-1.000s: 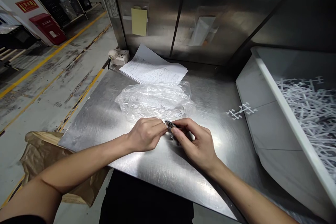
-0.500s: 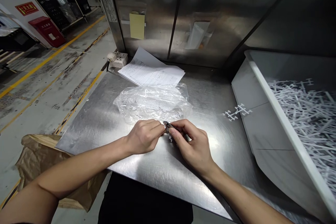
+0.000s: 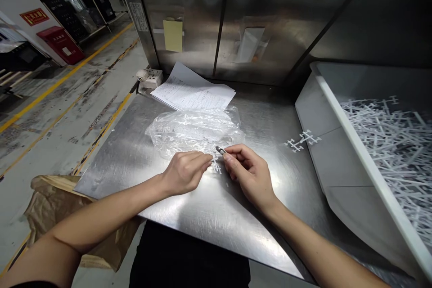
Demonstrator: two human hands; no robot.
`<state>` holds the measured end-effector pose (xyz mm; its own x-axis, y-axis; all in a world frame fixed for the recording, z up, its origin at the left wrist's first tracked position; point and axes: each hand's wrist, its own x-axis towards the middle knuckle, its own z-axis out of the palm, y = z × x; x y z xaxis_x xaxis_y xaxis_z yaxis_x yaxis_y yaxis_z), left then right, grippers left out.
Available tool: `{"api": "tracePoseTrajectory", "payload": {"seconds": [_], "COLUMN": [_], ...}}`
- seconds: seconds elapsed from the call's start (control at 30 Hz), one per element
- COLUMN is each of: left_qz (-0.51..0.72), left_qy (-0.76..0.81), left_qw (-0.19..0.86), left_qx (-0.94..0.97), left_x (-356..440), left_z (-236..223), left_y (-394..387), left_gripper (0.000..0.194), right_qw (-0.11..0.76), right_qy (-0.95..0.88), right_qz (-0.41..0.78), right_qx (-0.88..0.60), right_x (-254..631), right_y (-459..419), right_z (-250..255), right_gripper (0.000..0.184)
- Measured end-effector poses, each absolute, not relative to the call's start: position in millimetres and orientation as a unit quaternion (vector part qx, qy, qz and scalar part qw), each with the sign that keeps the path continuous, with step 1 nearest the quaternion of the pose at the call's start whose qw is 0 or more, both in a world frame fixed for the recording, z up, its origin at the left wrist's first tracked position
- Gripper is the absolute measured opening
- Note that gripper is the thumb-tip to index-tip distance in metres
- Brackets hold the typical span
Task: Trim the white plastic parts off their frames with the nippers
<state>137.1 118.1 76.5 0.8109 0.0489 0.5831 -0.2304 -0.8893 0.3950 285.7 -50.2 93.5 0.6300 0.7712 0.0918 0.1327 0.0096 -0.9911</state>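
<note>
Pinching the white branched plastic sprue [image 3: 216, 165], the fingertips of your left hand [image 3: 189, 172] are closed on its near edge, and the sprue juts out toward your right. Your right hand [image 3: 253, 174] grips a small metal clipper [image 3: 221, 150] between thumb and forefinger, its tip just beside the top of the sprue; you cannot tell here whether the two touch. Both hands are over the steel bench [image 3: 118, 148]. At 11 o'clock from them, near your left knuckles, lies a crumpled clear plastic bag [image 3: 194, 131], with printed paper sheets [image 3: 194, 90] right behind it. A white power strip [image 3: 151, 80] sits beyond at 10 o'clock, beside the sheets. Toward 3 o'clock, a second sprue [image 3: 301, 141] lies against the wall of a large grey bin [image 3: 347, 168], which holds a heap of white sprues [image 3: 388, 157]. Low at 8 o'clock, a brown paper bag [image 3: 43, 202] stands below the bench edge.
</note>
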Motion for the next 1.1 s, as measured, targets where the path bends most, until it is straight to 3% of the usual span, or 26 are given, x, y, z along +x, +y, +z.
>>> {"api": "tracePoseTrajectory", "payload": {"seconds": [0.4,1.1], "left_qz": [0.267,0.250], "left_qy": [-0.021,-0.042], "left_qw": [0.373,0.384], "left_qx": [0.888,0.888], "left_x": [136,135], "left_z": [91,88], "left_y": [130,133], "left_gripper": [0.020,0.021], "right_qw": [0.587,0.523], "right_qy": [-0.437,-0.544], "right_qz": [0.165,0.069], "right_qx": [-0.661,-0.652], "right_x": [295,303], "right_y": [-54,-58], "right_z": [101,102], "right_gripper": [0.012,0.008]}}
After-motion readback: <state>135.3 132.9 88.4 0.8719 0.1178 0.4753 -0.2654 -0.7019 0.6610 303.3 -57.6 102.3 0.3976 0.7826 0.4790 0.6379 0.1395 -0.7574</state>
